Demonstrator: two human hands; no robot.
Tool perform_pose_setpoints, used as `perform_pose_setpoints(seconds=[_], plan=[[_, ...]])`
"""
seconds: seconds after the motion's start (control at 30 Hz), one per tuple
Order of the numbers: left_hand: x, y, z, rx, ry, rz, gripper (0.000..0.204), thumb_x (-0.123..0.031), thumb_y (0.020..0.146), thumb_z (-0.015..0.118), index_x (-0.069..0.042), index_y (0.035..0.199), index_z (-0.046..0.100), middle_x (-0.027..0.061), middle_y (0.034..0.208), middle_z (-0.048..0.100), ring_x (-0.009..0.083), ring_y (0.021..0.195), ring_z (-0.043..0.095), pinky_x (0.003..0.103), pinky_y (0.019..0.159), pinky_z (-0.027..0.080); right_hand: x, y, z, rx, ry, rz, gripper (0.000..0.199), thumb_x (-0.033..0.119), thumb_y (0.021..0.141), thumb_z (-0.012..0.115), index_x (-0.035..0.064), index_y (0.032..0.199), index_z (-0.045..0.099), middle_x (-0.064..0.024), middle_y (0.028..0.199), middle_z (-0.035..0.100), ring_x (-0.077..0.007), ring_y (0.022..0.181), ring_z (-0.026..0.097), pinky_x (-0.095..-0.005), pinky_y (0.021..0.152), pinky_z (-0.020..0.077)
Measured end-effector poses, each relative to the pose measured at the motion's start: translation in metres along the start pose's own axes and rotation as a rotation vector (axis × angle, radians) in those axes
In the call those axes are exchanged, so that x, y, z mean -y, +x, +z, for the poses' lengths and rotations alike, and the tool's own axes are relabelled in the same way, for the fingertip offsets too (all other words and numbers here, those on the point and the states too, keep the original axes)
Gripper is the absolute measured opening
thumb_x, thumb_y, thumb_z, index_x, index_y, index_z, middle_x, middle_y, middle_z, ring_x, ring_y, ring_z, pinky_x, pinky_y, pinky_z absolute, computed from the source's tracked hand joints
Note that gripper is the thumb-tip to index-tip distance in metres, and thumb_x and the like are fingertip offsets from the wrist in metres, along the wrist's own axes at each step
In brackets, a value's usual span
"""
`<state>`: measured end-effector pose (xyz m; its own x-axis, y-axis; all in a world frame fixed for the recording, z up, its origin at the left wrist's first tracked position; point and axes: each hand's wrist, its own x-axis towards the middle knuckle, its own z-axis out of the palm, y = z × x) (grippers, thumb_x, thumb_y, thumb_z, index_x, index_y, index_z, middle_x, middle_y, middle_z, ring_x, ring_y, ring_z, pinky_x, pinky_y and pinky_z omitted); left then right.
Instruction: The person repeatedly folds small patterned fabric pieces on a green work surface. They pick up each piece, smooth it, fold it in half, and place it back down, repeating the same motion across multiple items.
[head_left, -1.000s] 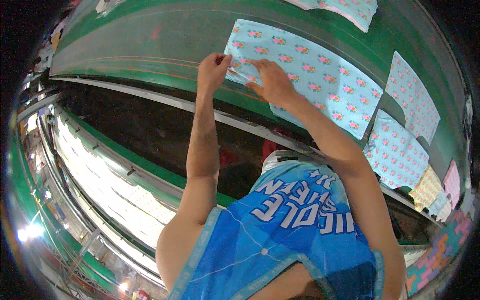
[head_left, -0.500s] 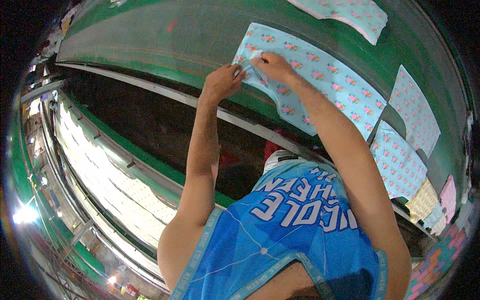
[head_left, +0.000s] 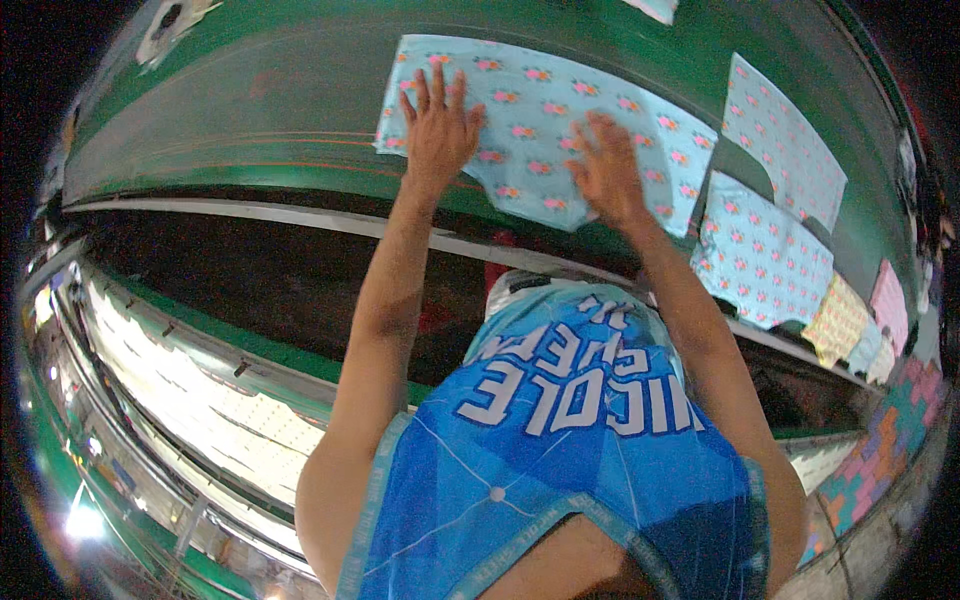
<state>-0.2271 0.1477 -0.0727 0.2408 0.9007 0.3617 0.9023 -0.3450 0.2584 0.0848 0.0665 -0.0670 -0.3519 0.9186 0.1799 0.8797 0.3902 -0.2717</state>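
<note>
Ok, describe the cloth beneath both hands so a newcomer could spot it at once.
Find the long green table beyond the blue sleeveless shirt. Toward its near edge, the left hand and right hand spread over a pale-blue floral cloth. It's the largest cloth there, left of two smaller blue floral pieces.

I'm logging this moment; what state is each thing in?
Left hand: open, fingers spread, on the big cloth
Right hand: open, blurred, over the big cloth; contact unclear
Big cloth: spread out, lower edge uneven
Upper right cloth: spread out
Lower right cloth: spread out
Yellow cloth: lying at the table's edge
Table: partly covered by cloths
Lamp: lit
</note>
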Motion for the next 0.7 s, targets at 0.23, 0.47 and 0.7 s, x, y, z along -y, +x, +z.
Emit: perform_pose_setpoints(seconds=[0.23,0.47,0.7], plan=[[0.009,0.012,0.029,0.07,0.074,-0.048,0.077,-0.062,0.106,0.044,-0.01,0.162,0.041,0.0255,0.171,0.029,0.053,0.158,0.02,0.075,0.122,0.01,-0.077,-0.072,-0.041,-0.064,-0.184,0.176,0.071,0.052,0.108,0.051,0.0103,0.163,0.039,-0.0207,0.172,0.028,-0.0449,0.157,0.028,-0.0583,0.128,0.0231],[-0.115,-0.047,-0.029,0.615,-0.157,0.671,0.076,-0.052,0.097,0.068,-0.017,0.16,0.044,0.0182,0.175,0.023,0.0457,0.162,0.012,0.073,0.125,0.011,-0.032,-0.134,-0.082,0.214,-0.09,0.064,0.071,0.044,0.102,0.064,0.0097,0.16,0.043,-0.0207,0.172,0.028,-0.0445,0.157,0.028,-0.0592,0.127,0.0261],[-0.155,-0.045,-0.037,0.723,-0.442,0.502,0.066,-0.031,0.092,0.078,-0.012,0.151,0.054,0.0121,0.165,0.043,0.0367,0.156,0.034,0.056,0.128,0.026,-0.003,-0.19,-0.13,0.107,0.198,0.407,0.038,0.022,0.097,0.073,0.007,0.131,0.071,-0.0149,0.147,0.063,-0.0362,0.133,0.06,-0.045,0.113,0.0487]])
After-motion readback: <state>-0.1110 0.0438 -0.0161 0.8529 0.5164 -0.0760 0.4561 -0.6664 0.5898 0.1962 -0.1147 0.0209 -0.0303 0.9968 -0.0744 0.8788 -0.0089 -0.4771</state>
